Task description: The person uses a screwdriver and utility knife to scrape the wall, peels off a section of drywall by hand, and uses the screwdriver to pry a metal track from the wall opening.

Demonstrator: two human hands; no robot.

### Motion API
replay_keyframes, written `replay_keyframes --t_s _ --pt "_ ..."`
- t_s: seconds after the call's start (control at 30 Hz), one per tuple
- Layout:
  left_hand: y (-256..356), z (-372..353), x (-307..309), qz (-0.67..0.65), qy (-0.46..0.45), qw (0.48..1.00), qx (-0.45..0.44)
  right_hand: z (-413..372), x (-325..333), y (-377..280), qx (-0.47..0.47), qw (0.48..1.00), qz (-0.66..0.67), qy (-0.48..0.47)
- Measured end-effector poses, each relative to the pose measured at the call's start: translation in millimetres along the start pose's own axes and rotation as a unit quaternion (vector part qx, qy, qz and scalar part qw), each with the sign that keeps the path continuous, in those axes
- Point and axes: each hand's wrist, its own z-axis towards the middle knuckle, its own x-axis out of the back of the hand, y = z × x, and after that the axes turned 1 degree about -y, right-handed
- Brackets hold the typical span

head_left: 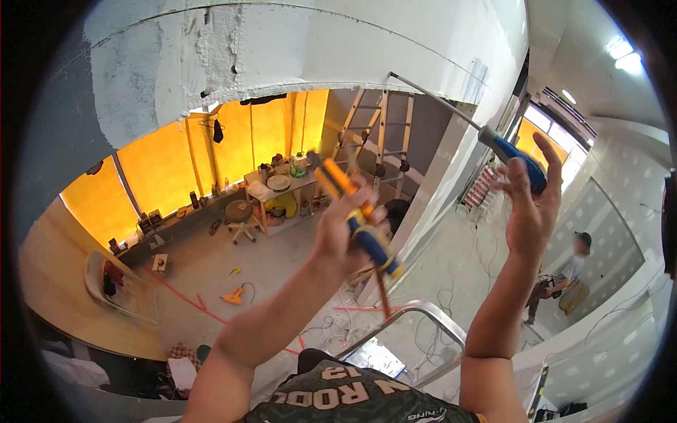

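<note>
My left hand (347,233) is raised and closed around a pair of pliers (356,215) with orange and blue-yellow handles, its jaws pointing up to the left. My right hand (530,204) is held higher to the right, palm toward me, with a blue-handled screwdriver (509,151) resting between thumb and fingers. The screwdriver's long metal shaft (430,96) runs up to the left to the white wall (338,42) just under the ceiling. I stand high on a ladder, and its metal top rail (423,310) is below my arms.
Far below is a dusty floor with cables, an orange power tool (231,296), a stool (240,211) and a cluttered white table (278,187). A stepladder (384,134) leans behind. Another person (564,275) crouches by the right wall.
</note>
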Motion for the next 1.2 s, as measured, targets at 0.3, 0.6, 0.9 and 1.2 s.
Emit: replay_keyframes --t_s 0.3,0.6,0.9,1.2 --pt "-45 80 -98 -0.023 0.080 0.997 -0.005 21 39 11 -0.009 0.991 -0.050 -0.123" --pt "-61 103 -104 -0.084 -0.007 0.996 -0.024 13 27 17 -0.057 0.995 0.026 -0.080" --pt "-65 114 -101 -0.103 0.040 0.993 -0.033 18 28 12 -0.142 0.970 -0.166 -0.106" --pt "-34 53 70 0.054 0.075 0.995 -0.034 0 20 7 -0.100 0.978 -0.165 -0.073"
